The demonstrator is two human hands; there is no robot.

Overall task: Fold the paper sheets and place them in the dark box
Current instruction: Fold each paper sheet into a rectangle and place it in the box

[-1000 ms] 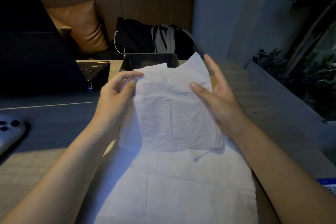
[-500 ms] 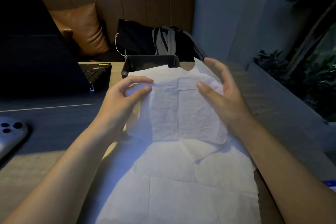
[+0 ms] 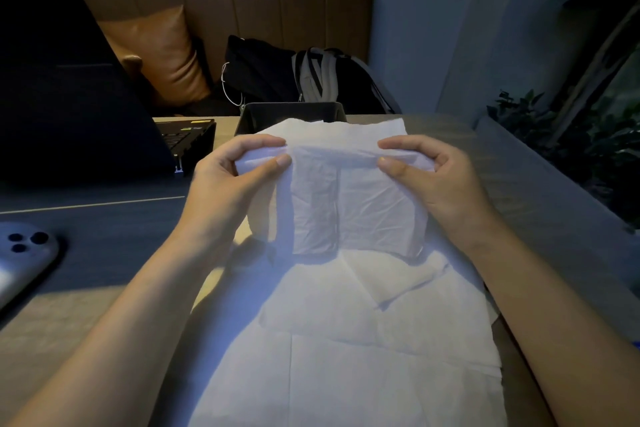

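Note:
A crumpled white paper sheet (image 3: 349, 204) is held up over the table between both hands. My left hand (image 3: 228, 184) pinches its upper left edge with thumb and fingers. My right hand (image 3: 436, 180) pinches its upper right edge the same way. The top of the sheet bends over away from me. Right behind the sheet stands the dark box (image 3: 256, 116), its front wall partly hidden by the paper. More white paper sheets (image 3: 332, 357) lie flat on the table below my hands.
An open black laptop (image 3: 69, 97) stands at the left, and a grey phone (image 3: 24, 260) lies at the left edge. Behind the table are a brown bench with a cushion (image 3: 162, 55) and dark bags (image 3: 311, 76). Plants (image 3: 588, 149) are at the right.
Both hands have gone from flat fingers on the sheet to pinching its top edge. The sheet's top corners have come down and folded over.

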